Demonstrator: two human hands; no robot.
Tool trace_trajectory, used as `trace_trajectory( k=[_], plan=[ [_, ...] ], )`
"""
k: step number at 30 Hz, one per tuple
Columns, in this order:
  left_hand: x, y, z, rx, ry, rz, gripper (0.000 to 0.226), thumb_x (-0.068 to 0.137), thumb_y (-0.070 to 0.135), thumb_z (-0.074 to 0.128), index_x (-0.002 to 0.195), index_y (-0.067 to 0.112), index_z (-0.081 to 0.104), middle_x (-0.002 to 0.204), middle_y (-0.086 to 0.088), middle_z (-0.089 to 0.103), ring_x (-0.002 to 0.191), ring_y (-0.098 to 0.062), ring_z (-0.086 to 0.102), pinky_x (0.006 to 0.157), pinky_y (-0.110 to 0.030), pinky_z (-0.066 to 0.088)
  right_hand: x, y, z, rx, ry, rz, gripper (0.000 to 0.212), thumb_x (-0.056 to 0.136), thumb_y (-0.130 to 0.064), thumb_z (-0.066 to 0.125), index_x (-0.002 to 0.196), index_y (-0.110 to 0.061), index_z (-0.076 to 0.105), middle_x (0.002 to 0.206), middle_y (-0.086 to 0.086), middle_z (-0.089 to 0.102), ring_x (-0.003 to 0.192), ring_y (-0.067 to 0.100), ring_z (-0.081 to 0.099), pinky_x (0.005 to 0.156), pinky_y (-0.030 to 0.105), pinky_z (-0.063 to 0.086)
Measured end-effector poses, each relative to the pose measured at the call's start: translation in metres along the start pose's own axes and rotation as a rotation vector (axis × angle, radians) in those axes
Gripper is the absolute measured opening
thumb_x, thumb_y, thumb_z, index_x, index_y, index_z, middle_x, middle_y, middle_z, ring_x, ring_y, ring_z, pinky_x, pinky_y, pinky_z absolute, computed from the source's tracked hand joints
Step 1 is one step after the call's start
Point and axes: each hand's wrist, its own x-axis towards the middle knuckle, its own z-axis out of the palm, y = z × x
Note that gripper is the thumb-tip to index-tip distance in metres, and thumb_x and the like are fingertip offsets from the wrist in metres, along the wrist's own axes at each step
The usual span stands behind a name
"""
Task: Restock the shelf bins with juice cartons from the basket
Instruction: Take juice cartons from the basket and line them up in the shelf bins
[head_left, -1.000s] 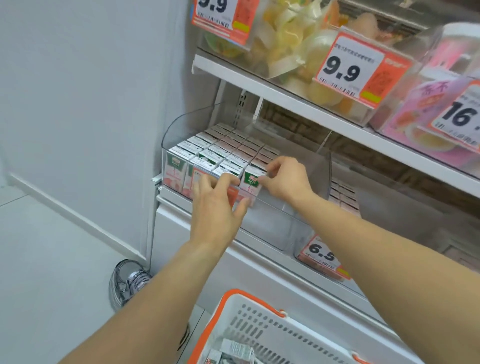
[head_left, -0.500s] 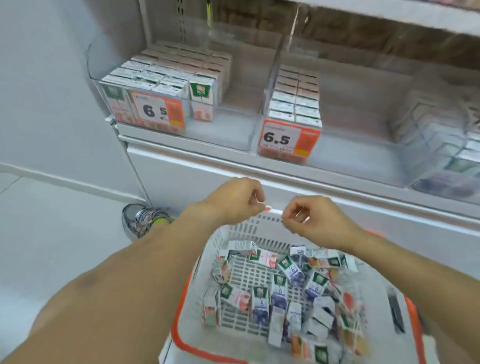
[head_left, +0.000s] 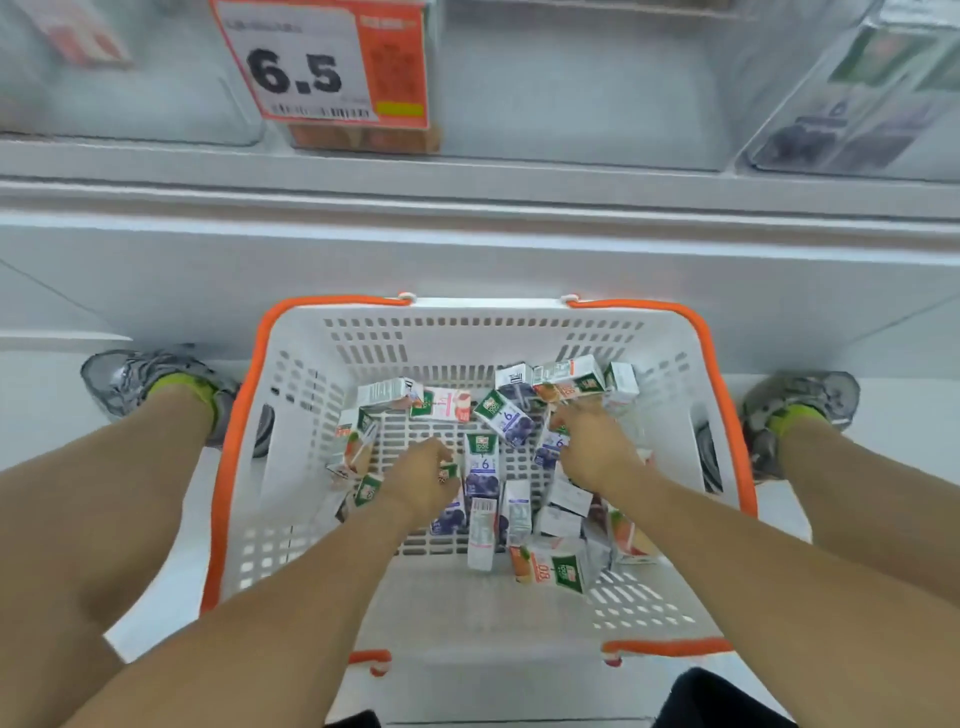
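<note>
Both hands reach into the basket (head_left: 291, 395): left hand (head_left: 423, 480) pinches a half-hidden carton (head_left: 451, 472), right hand (head_left: 592, 449) at 2 o'clock, grip unclear.

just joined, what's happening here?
A person is crouched over a white basket with orange rim, both hands down among loose juice cartons. The left hand curls on a small carton; the right hand reaches into the pile, its grasp unclear. Shelf bins with a 6.5 price tag sit above.
</note>
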Motion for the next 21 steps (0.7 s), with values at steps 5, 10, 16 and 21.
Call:
trace_trajectory(
  k=[5, 10, 16, 21],
  plan=[
    [0.03, -0.003, 0.021, 0.048, 0.094, 0.049, 0.055, 0.094, 0.029, 0.062, 0.143, 0.014, 0.043, 0.14, -0.011, 0.052, 0.131, -0.029, 0.043, 0.111, -0.043, 0.037, 0.008, 0.015, 0.018, 0.026, 0.017, 0.005, 0.066, 0.09, -0.001, 0.056, 0.15, -0.019, 0.035, 0.155, 0.009, 0.028, 0.125, 0.031, 0.053, 0.092, 0.039, 0.052],
    [0.049, 0.008, 0.035, 0.013, 0.071, 0.052, 0.063, 0.095, 0.033, 0.061, 0.15, 0.021, 0.034, 0.14, -0.012, 0.053, 0.137, -0.031, 0.037, 0.114, -0.049, 0.032, 0.017, 0.012, 0.026, -0.057, 0.038, 0.09, 0.07, 0.092, -0.01, 0.061, 0.152, -0.016, 0.026, 0.157, 0.016, 0.016, 0.123, 0.034, 0.053, 0.087, 0.04, 0.054],
    [0.052, 0.019, 0.038, 0.059, 0.088, 0.074, 0.042, 0.092, 0.033, 0.065, 0.128, 0.021, 0.048, 0.127, -0.009, 0.057, 0.117, -0.029, 0.051, 0.098, -0.043, 0.044, 0.021, 0.006, 0.018, -0.207, 0.114, -0.042, 0.061, 0.084, 0.009, 0.055, 0.141, -0.007, 0.038, 0.142, 0.015, 0.038, 0.135, 0.034, 0.033, 0.103, 0.042, 0.046],
    [0.047, 0.03, 0.033, -0.018, 0.174, 0.094, 0.027, 0.089, 0.019, 0.07, 0.104, 0.018, 0.047, 0.091, -0.007, 0.063, 0.073, -0.021, 0.057, 0.067, -0.037, 0.049, 0.011, -0.004, 0.022, -0.206, 0.066, -0.137, 0.061, 0.073, 0.02, 0.05, 0.126, -0.009, 0.042, 0.124, 0.012, 0.055, 0.114, 0.031, 0.053, 0.087, 0.042, 0.05]
  ],
)
